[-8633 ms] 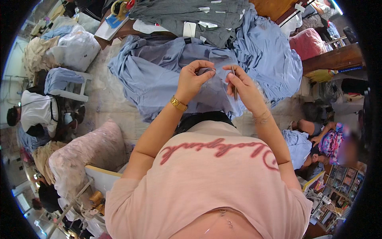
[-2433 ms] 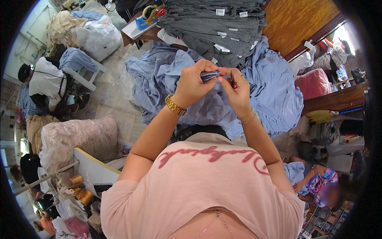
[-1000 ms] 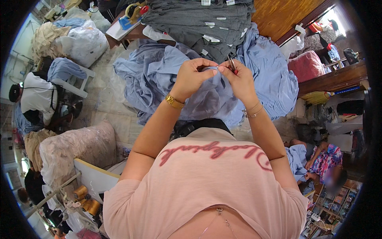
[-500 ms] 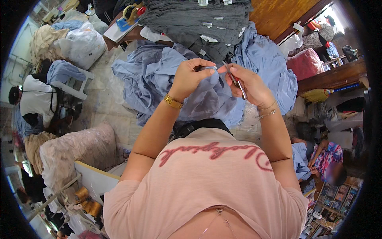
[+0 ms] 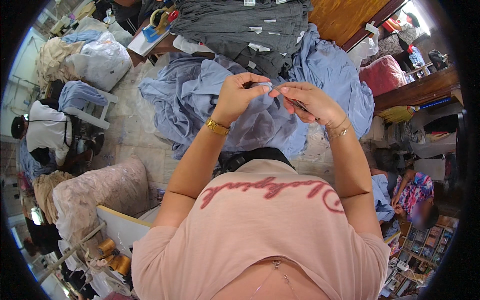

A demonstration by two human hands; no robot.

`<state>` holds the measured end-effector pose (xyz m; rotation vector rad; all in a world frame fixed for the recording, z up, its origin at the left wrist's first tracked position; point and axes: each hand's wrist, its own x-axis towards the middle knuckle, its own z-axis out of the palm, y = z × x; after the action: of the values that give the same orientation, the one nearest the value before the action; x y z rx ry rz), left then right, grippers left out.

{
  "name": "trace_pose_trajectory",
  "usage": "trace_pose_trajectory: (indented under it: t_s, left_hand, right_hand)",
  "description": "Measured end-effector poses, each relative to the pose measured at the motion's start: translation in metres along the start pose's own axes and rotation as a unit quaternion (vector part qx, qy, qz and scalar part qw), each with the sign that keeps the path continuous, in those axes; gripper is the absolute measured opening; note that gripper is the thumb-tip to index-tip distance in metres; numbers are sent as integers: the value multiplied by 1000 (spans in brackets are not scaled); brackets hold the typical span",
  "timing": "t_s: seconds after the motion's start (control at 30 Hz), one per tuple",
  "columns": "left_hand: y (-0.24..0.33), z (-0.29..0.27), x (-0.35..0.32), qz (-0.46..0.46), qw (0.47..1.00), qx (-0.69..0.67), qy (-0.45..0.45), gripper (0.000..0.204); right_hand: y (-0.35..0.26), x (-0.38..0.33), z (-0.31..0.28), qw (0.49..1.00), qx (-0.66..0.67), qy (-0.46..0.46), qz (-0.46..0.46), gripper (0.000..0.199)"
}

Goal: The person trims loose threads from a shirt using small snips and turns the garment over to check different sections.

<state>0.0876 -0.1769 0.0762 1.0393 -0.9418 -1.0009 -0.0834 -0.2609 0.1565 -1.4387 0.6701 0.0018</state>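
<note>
Raised over a heap of light blue cloth [image 5: 200, 95], my left hand [image 5: 236, 100] pinches a small fold of blue fabric [image 5: 268, 85] between thumb and fingers. My right hand [image 5: 314, 102] is closed around slim metal thread snips [image 5: 298, 105], partly hidden in the palm. Their tip points at the pinched fold, close to my left fingertips. Whether the blades touch the fabric, I cannot tell.
Dark grey garments with white tags [image 5: 240, 30] lie stacked ahead, beside a tape dispenser [image 5: 159, 25]. Leftward are a white stool [image 5: 102, 107], a seated person [image 5: 47, 127] and a wrapped bundle [image 5: 100, 192]. Another person [image 5: 415, 195] sits at right, near thread cones [image 5: 115, 257] far opposite.
My right hand has turned and brought the snips toward the fold; the tool now lies flatter under the fingers. My left hand keeps its pinch in nearly the same place.
</note>
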Motion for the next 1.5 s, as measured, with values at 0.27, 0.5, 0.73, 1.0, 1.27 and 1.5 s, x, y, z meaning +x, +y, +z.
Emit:
trace_pose_trajectory:
  t_s: [0.27,0.5,0.73,1.0,1.27,1.5]
  left_hand:
    - [2,0,0,-7,1000,3,-4,23]
    - [0,-4,1,-16,999,19,-22,23]
    - [2,-2,3,-14,1000,17,-11,24]
    - [-2,-5,4,-10,999,32,-23,24]
    - [-1,-3,4,13,996,83,-35,22]
    - [-6,-4,6,19,995,97,-34,22]
  right_hand:
    - [-2,3,0,1000,-30,3,8,33]
    - [-2,5,-1,999,-37,6,12,32]
    - [0,8,0,1000,-21,12,7,30]
    - [5,10,1,999,-17,26,18,28]
    - [5,10,-1,998,-29,35,48,23]
    - [11,12,1,994,-75,64,39,21]
